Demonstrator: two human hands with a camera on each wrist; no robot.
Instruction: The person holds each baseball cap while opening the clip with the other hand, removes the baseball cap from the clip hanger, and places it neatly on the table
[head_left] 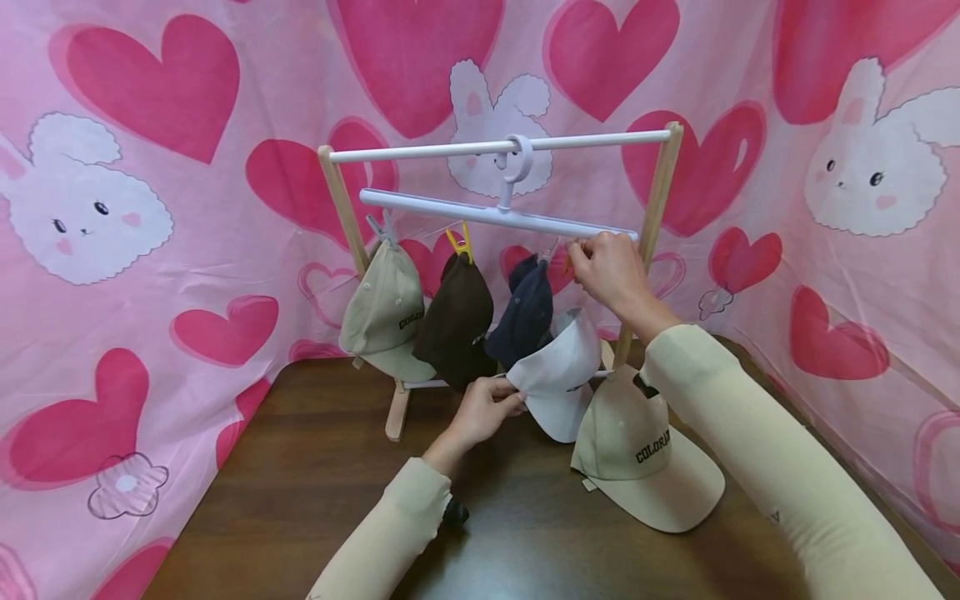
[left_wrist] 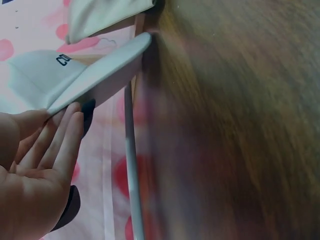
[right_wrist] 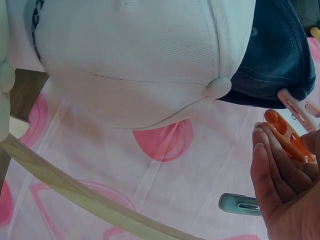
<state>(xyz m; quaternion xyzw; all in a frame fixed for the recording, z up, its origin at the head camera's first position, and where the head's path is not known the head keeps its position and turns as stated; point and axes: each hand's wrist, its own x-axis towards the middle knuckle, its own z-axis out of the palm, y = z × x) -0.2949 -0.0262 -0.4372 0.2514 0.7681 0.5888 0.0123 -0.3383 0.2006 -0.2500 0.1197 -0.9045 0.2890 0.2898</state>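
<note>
The right grip (head_left: 611, 268) pinches above the left grip (head_left: 483, 410).

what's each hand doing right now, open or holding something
Left hand: closed, pinching the white cap at its brim.
Right hand: closed, holding the orange clip between thumb and fingers.

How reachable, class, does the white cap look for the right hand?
Probably yes: the way from the right hand down to the white cap looks free, though that hand holds an orange clip.
</note>
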